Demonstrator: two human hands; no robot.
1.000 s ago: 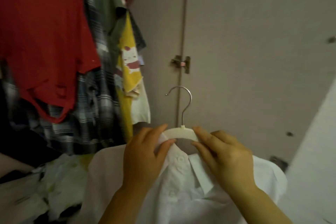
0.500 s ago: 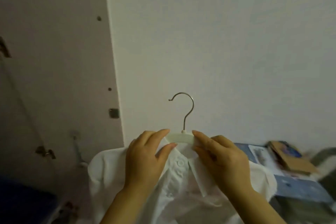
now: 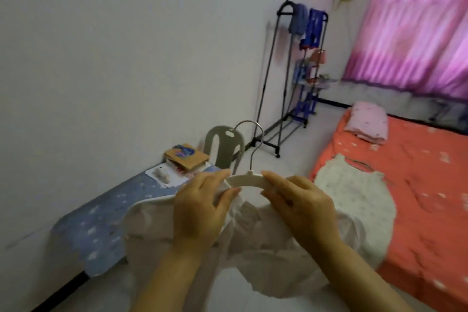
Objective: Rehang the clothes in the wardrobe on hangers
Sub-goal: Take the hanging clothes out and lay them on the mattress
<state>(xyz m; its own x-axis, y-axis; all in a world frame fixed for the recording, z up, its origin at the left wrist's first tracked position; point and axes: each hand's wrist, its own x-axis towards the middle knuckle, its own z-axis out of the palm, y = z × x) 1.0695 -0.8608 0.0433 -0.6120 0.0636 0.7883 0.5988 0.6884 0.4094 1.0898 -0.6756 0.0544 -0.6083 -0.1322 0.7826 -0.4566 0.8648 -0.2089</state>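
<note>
Both hands up in front of the person, holding one white plastic hanger (image 3: pixel 246 180) with its metal hook (image 3: pixel 250 139) pointing up. White shirt (image 3: pixel 255 248) is draped on the hanger and hangs crumpled below the hands.

Left hand (image 3: pixel 200 213): fingers close together, curled over the hanger's left arm, thumb pinching shirt fabric against it. Right hand (image 3: pixel 301 206): fingers curled over the right arm, thumb underneath, gripping hanger and cloth together.

Behind: grey plastic chair (image 3: pixel 224 147), cardboard box (image 3: pixel 186 157) on a blue patterned surface (image 3: pixel 106 223), black clothes rack (image 3: pixel 291 71) against the wall. Right side: bed with an orange sheet (image 3: pixel 425 210), a pale garment (image 3: pixel 354 192) lying on it, pink pillow (image 3: pixel 367 119), purple curtain (image 3: pixel 417 20)
</note>
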